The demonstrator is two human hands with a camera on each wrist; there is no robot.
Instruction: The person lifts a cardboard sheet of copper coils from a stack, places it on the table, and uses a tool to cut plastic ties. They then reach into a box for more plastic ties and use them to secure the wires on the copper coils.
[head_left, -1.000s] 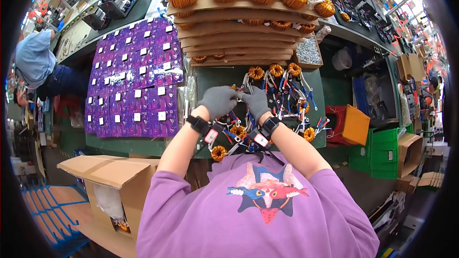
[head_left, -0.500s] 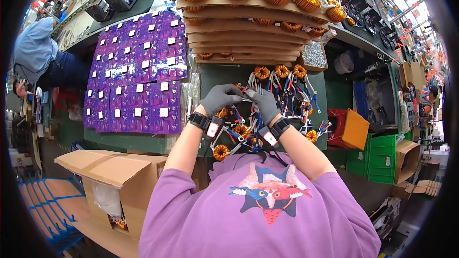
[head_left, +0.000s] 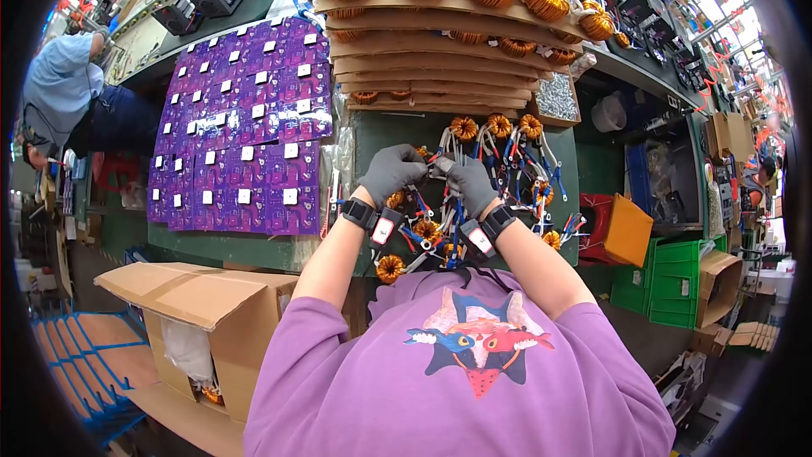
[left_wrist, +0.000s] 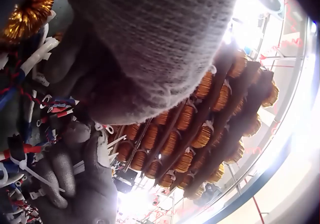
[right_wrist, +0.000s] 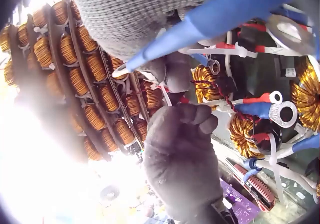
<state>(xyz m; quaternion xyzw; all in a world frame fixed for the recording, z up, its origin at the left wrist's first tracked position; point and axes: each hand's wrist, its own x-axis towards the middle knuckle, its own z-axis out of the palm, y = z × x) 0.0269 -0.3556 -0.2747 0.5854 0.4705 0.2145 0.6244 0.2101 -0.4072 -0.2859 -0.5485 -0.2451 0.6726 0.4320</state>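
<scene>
Both hands wear grey knit gloves and meet over wired copper coils. The left hand [head_left: 391,171] has its fingers bent in close to the right hand's fingertips. Opposite it, the right hand [head_left: 470,182] pinches a thin white cable tie [right_wrist: 165,95] between thumb and fingers; the tie's lower end runs to the left fingertips in the right wrist view. Whether the left fingers grip that end, I cannot tell. Around the hands lie copper-wound ring coils [right_wrist: 243,136], with blue and white leads ending in ring terminals [right_wrist: 285,114]. A blue-sleeved lead [right_wrist: 200,26] crosses in front of the right hand.
Cardboard layers [head_left: 431,85] loaded with coils stack up behind the hands. Purple circuit boards [head_left: 241,131] cover the bench at left. A tray of small metal parts [head_left: 554,96] stands beside the stack. An open carton [head_left: 194,296] sits front left, green crates [head_left: 677,279] at right.
The left hand has shifted slightly and its fingers drew apart from the right hand's, then closed in again. The head view has turned a little, moving the scene rightward.
</scene>
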